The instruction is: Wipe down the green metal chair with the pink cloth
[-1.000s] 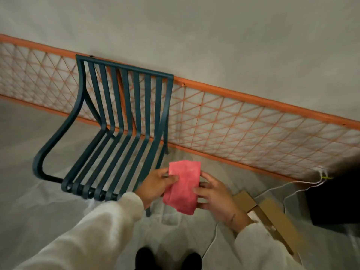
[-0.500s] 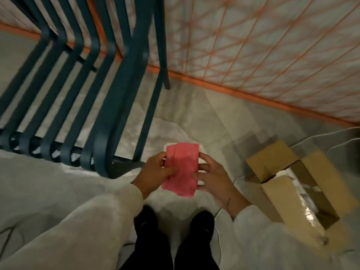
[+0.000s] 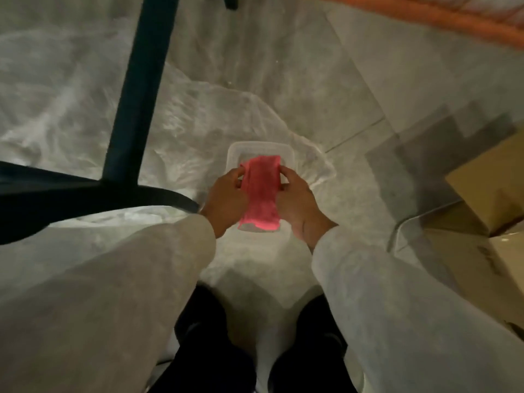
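Pink cloth point(image 3: 261, 191): stretched between both hands, above a clear plastic container point(image 3: 259, 148) on the floor.
Left hand point(image 3: 226, 198): clamped on cloth's left edge.
Right hand point(image 3: 296, 201): clamped on cloth's right edge.
Green metal chair point(image 3: 133, 89): left, apart from cloth.
Cardboard box point(image 3: 487, 194): right.

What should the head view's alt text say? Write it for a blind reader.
Two hands, left hand and right hand, hold a pink cloth stretched between them above a clear plastic container on the floor. A dark green chair leg stands to the left, a cardboard box to the right.
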Available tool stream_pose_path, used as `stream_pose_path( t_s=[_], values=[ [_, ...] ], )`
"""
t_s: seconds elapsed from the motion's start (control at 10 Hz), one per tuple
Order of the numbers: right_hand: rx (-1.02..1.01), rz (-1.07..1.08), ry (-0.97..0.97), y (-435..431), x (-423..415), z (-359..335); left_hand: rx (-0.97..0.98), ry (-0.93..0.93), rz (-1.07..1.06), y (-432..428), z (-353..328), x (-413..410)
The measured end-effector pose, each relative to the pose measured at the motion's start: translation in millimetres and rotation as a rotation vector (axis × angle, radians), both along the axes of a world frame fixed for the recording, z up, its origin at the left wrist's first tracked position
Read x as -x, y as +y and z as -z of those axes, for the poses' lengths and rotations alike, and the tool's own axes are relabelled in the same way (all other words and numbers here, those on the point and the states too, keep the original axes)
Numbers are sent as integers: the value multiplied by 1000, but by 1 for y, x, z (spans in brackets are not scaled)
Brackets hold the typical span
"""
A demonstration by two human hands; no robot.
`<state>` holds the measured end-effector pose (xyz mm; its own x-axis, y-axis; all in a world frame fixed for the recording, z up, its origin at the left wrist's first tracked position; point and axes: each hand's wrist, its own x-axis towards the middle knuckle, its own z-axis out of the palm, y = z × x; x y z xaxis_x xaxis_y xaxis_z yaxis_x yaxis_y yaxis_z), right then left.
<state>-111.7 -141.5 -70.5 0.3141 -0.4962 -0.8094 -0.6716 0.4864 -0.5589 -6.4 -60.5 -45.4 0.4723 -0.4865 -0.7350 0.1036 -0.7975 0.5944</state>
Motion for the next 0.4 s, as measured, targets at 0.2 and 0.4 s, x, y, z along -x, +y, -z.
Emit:
stream_pose_path(
  t_s=[0.2,0.4],
  values=[
    [-17,-37,62,9,-23,14,-36,-2,121,-8,22,5],
    [-10,-78,105,1,-4,-11,-97,-73,252,-13,3,-2]
  ],
)
